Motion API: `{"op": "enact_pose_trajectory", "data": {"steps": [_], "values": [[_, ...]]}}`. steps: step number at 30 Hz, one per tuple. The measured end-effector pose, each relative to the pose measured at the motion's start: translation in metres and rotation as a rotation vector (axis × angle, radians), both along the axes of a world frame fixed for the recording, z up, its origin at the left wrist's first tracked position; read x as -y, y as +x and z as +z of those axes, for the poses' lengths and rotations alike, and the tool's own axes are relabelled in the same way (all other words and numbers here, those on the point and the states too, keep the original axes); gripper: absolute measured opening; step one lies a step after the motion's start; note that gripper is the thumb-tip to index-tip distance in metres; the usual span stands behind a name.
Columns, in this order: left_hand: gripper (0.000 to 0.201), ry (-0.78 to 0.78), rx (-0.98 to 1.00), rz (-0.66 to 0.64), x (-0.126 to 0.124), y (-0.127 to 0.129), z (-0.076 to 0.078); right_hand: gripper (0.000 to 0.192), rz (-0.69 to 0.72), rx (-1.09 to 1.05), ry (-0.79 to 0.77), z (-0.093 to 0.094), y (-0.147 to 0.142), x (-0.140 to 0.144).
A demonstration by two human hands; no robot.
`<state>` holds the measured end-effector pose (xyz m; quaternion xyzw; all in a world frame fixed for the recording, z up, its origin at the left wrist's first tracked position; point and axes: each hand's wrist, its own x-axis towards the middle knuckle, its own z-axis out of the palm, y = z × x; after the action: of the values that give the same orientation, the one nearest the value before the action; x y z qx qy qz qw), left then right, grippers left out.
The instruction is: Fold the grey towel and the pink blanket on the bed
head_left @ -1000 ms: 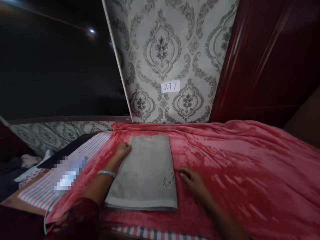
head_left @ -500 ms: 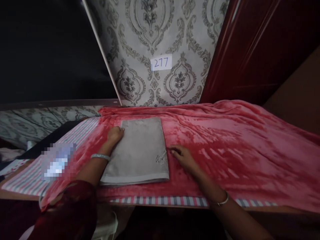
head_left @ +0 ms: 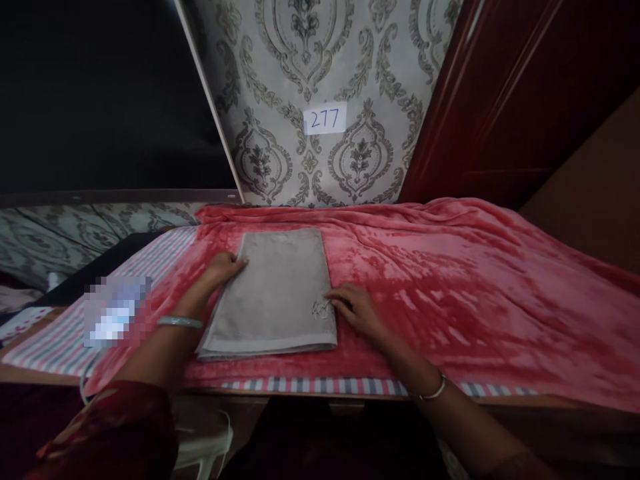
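A folded grey towel point(head_left: 277, 290) with a small embroidered mark near its right edge lies flat on a red plush blanket point(head_left: 450, 280). My left hand point(head_left: 223, 268) rests against the towel's left edge near the far corner, fingers curled on the cloth. My right hand point(head_left: 353, 308) lies flat at the towel's right edge, fingertips touching it by the embroidery. Neither hand lifts the towel. Both wrists wear a bangle.
The blanket covers a bed with a striped sheet point(head_left: 165, 257) showing at the left and along the front edge. A patterned wall bears a paper label "277" point(head_left: 325, 119). A dark red wardrobe point(head_left: 525, 100) stands at the right. A blurred patch point(head_left: 115, 312) sits at the left.
My right hand has slid left across the blanket until its fingertips meet the towel's right edge. My left hand stays at the left edge. The view has tilted down.
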<state>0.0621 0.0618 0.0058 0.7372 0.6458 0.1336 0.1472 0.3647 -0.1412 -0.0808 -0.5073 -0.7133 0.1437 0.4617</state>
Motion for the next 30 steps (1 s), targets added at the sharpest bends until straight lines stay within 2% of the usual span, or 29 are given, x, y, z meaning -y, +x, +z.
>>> {"op": "enact_pose_trajectory", "data": {"steps": [5,9,12,15,18,21,24,26,30], "values": [[0.029,-0.023,0.069,-0.025,0.018,-0.014,-0.004,0.022,-0.039,0.153,-0.011,0.015,-0.01,0.003],[0.028,-0.015,0.093,-0.029,0.024,-0.018,-0.006,0.024,-0.003,0.278,-0.032,0.024,-0.019,0.007],[0.027,0.0,0.113,-0.041,0.026,-0.018,-0.006,0.029,0.01,0.23,-0.034,0.027,-0.019,0.005],[0.025,0.018,0.132,-0.053,0.028,-0.017,-0.006,0.035,-0.1,0.092,0.014,0.026,-0.012,0.001],[0.024,0.033,0.14,-0.041,0.03,-0.017,-0.005,0.049,-0.178,0.083,-0.029,0.019,-0.009,0.002],[0.025,0.038,0.151,-0.051,0.032,-0.018,-0.005,0.064,-0.102,0.202,-0.159,0.007,-0.018,0.013],[0.024,0.034,0.188,-0.063,0.033,-0.019,-0.006,0.067,-0.007,0.327,-0.222,0.005,-0.034,0.034],[0.024,0.022,0.23,-0.072,0.033,-0.021,-0.008,0.066,0.067,0.389,-0.25,0.013,-0.044,0.049],[0.026,0.009,0.291,-0.08,0.031,-0.023,-0.011,0.064,0.254,0.418,-0.302,0.041,-0.052,0.064]]}}
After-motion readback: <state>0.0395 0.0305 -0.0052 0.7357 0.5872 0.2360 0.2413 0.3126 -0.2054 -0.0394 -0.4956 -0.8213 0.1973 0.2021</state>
